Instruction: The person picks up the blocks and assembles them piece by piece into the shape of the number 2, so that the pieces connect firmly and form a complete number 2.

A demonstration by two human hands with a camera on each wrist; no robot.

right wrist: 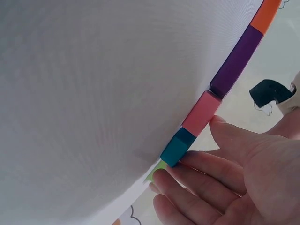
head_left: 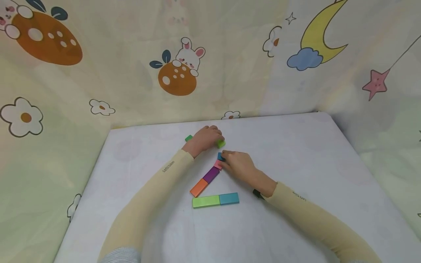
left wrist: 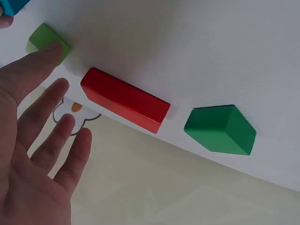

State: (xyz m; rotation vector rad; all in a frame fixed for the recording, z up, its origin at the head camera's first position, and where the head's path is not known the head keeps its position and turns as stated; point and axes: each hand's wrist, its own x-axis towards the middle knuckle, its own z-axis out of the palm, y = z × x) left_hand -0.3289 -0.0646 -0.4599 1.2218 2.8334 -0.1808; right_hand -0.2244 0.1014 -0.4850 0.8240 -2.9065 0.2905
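My left hand [head_left: 205, 139] reaches to the far side of the table, a fingertip on a light green block [left wrist: 44, 42]; the fingers [left wrist: 51, 136] are fairly straight. Beside it lie a red block [left wrist: 124, 101], hidden behind the hand in the head view, and a green block [head_left: 188, 138] with slanted faces. My right hand [head_left: 241, 166] touches the upper end of a slanting row. One digit rests at the pink block [right wrist: 201, 112], other fingertips at the small teal-blue block [right wrist: 178, 146]. The row continues through a purple block [head_left: 211, 175] and an orange block [head_left: 198, 187].
Nearer the body, a long light green block [head_left: 205, 201] lies end to end with a blue block [head_left: 229, 198]. A dark green piece [head_left: 257, 193] shows beside the right wrist. Behind the white table [head_left: 296, 146] hangs a patterned cloth [head_left: 230, 65].
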